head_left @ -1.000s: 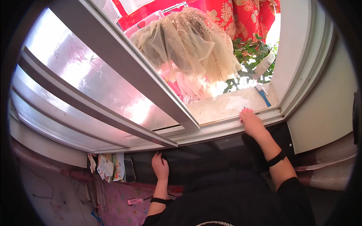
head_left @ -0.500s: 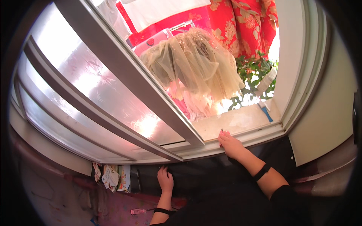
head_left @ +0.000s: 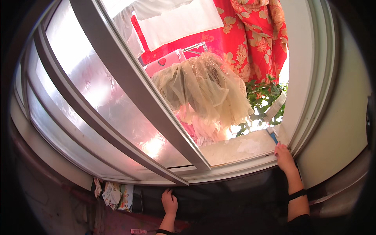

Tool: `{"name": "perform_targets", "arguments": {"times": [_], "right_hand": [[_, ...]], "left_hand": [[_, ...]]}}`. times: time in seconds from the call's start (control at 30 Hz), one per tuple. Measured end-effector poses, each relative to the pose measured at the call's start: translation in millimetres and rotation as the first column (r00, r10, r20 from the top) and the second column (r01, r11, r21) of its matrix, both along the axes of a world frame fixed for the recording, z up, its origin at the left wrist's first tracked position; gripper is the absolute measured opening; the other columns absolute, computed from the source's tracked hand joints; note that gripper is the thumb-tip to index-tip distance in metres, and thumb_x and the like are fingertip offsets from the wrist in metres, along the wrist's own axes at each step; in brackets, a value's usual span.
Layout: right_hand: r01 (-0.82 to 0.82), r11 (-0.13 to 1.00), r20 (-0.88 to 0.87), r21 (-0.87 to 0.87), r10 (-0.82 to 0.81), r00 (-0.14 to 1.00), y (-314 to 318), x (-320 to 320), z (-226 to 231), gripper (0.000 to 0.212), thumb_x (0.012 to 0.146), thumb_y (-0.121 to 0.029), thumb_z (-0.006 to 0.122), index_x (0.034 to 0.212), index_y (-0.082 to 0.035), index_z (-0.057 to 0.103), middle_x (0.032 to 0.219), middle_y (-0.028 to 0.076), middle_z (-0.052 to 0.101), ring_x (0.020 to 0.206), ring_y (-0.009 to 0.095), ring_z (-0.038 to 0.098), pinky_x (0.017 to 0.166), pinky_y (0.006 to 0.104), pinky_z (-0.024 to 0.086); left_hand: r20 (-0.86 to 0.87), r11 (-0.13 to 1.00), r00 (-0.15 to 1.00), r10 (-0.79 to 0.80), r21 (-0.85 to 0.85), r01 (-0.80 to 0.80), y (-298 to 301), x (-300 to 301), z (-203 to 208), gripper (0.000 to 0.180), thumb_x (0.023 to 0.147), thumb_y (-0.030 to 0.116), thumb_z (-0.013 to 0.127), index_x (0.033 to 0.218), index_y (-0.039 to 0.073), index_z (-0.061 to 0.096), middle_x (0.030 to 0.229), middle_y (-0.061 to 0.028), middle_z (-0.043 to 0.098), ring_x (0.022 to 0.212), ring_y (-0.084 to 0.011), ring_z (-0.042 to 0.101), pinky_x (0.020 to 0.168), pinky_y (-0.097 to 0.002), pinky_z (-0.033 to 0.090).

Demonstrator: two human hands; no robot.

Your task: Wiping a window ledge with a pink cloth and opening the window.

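My right hand (head_left: 285, 157) reaches to the right end of the window sill (head_left: 239, 147). Its curled fingers close round the lower end of a small blue-handled tool with a white head (head_left: 272, 135), which lies on the sill. What that white head is made of, I cannot tell. My left hand (head_left: 169, 202) rests on the dark surface (head_left: 219, 187) below the window, fingers stretched out and apart, with nothing seen in them. A frosted sliding window (head_left: 129, 98) covers the left side; the right side stands open.
Beyond the opening hang a cream tulle skirt (head_left: 203, 86), white cloth (head_left: 180, 23) and a red flowered cloth (head_left: 258, 39). Green leaves (head_left: 262, 96) grow behind the sill. Papers or booklets (head_left: 117, 196) stand at lower left, near a pink bottle (head_left: 138, 231).
My right hand has moved right along the sill to the blue-handled tool. The whole view has shifted, so the window sits lower in it. My left hand stays by the dark surface.
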State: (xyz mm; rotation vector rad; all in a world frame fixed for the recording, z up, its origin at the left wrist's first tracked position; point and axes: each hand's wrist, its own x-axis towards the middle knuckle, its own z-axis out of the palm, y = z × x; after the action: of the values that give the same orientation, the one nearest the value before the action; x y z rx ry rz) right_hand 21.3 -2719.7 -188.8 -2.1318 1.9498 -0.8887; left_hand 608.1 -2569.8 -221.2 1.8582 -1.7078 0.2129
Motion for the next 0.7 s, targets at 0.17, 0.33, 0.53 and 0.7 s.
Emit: {"name": "perform_targets", "arguments": {"times": [0.17,0.33,0.53,0.7], "right_hand": [[-0.006,0.997,-0.011,0.082,0.007,1.000,4,2,11,0.031,0.085,0.001,0.059,0.116,-0.001,0.057,0.139,0.021,0.051,0.131,0.041,0.044,0.110,0.0422,0.038],[0.023,1.000,-0.027,0.017,-0.023,0.999,2,5,2,0.030,0.085,0.002,0.059,0.114,-0.002,0.058,0.138,0.021,0.052,0.129,0.041,0.045,0.109,0.0426,0.038],[-0.029,0.999,-0.025,-0.018,0.028,0.999,2,3,5,0.030,0.082,0.002,0.061,0.112,-0.002,0.058,0.132,0.021,0.055,0.127,0.042,0.047,0.109,0.0435,0.039],[-0.144,0.987,0.044,-0.075,0.148,0.988,4,10,3,0.031,0.080,0.003,0.063,0.111,-0.003,0.060,0.129,0.019,0.057,0.125,0.042,0.048,0.107,0.0440,0.039]], "left_hand": [[-0.005,0.999,0.999,0.040,0.033,-0.040,3,-3,3,0.032,0.083,0.005,0.055,0.114,-0.001,0.062,0.125,-0.0194,0.058,0.117,-0.0384,0.052,0.101,-0.0474,0.041],[0.011,0.999,0.999,0.035,0.020,-0.035,2,-3,2,0.032,0.083,0.006,0.055,0.113,-0.001,0.062,0.123,-0.0193,0.059,0.116,-0.0380,0.052,0.100,-0.0475,0.041],[0.003,0.999,0.999,0.038,0.018,-0.038,2,-4,4,0.031,0.082,0.006,0.056,0.112,0.000,0.063,0.123,-0.0190,0.059,0.116,-0.0377,0.053,0.100,-0.0472,0.042],[0.008,0.999,0.999,0.037,0.003,-0.037,0,-2,0,0.031,0.082,0.006,0.056,0.112,0.000,0.063,0.122,-0.0187,0.059,0.115,-0.0374,0.053,0.099,-0.0472,0.042]]}}
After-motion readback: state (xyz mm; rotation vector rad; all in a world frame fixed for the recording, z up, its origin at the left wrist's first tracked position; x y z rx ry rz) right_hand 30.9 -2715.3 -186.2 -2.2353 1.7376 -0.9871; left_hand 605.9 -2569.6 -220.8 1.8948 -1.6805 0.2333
